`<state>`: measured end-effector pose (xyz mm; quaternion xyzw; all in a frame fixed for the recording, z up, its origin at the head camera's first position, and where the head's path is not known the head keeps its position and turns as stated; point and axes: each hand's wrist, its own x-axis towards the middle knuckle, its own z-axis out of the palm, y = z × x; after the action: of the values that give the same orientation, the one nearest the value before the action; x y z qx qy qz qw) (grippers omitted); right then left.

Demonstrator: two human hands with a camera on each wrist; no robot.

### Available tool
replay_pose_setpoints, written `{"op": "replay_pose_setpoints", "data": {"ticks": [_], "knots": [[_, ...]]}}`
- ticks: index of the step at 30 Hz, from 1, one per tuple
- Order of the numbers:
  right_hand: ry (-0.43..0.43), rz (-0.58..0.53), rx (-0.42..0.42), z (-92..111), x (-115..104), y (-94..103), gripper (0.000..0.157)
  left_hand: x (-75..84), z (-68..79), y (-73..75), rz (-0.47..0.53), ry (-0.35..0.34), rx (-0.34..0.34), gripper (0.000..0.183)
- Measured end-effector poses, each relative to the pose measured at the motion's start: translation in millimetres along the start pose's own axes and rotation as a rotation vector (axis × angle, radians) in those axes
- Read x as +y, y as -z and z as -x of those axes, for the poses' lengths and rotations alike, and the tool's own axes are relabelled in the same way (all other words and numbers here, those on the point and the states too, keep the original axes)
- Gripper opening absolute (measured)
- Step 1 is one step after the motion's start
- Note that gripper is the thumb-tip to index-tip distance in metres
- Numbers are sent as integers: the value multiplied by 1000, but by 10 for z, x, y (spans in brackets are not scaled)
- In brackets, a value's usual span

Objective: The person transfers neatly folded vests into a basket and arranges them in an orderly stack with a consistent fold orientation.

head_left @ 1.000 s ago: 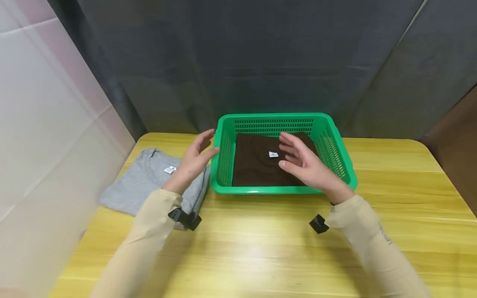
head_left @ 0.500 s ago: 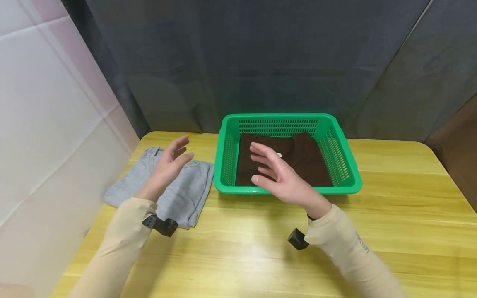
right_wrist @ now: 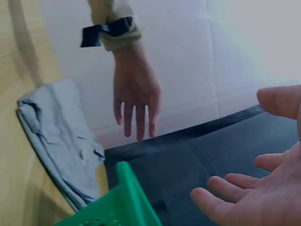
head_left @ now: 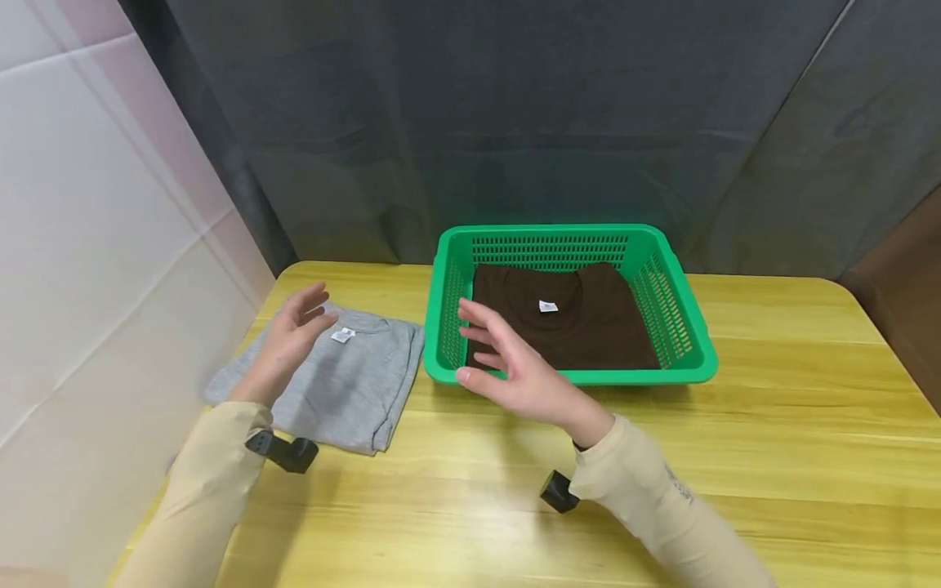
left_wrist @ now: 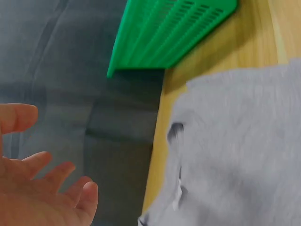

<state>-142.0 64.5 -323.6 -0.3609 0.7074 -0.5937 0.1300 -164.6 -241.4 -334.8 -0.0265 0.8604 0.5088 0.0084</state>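
A folded grey T-shirt (head_left: 353, 376) with a white neck label lies on the left part of the table. My left hand (head_left: 285, 343) hovers over its left side, fingers relaxed, holding nothing; the left wrist view shows the hand apart from the grey cloth (left_wrist: 240, 141). To the right stands a green plastic basket (head_left: 573, 377) with a folded dark brown T-shirt (head_left: 603, 327) inside, its white label showing. In front of the basket's near left corner, my right hand (head_left: 518, 371) hangs in the air with spread fingers and holds nothing. It covers part of the basket's rim.
The wooden table (head_left: 441, 506) carries all of this. Behind it hangs a dark grey curtain (head_left: 515, 122), and a white sheet (head_left: 110, 245) borders the left side. A brown panel (head_left: 900, 269) stands at the far right.
Both hands have moved left: the left hand from beside the basket to over the grey T-shirt, the right from above the brown T-shirt to the basket's near left corner. The shirts stay put.
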Motion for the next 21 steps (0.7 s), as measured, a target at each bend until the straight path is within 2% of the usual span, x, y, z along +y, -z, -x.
{"op": "replay_pose_setpoints", "data": {"ticks": [4,10,17,21], "knots": [[-6,25,-14,-7,37,-102,69,-79,-27,61,16,20,3,62],[-9,15,-90,-63,44,-331,68,-212,-55,157,51,60,21,64],[-121,18,-150,-89,179,-646,67,-317,-127,254,-2,51,55,63],[-182,-4,-176,-96,301,-803,67,-379,-156,306,-41,77,75,62]]}}
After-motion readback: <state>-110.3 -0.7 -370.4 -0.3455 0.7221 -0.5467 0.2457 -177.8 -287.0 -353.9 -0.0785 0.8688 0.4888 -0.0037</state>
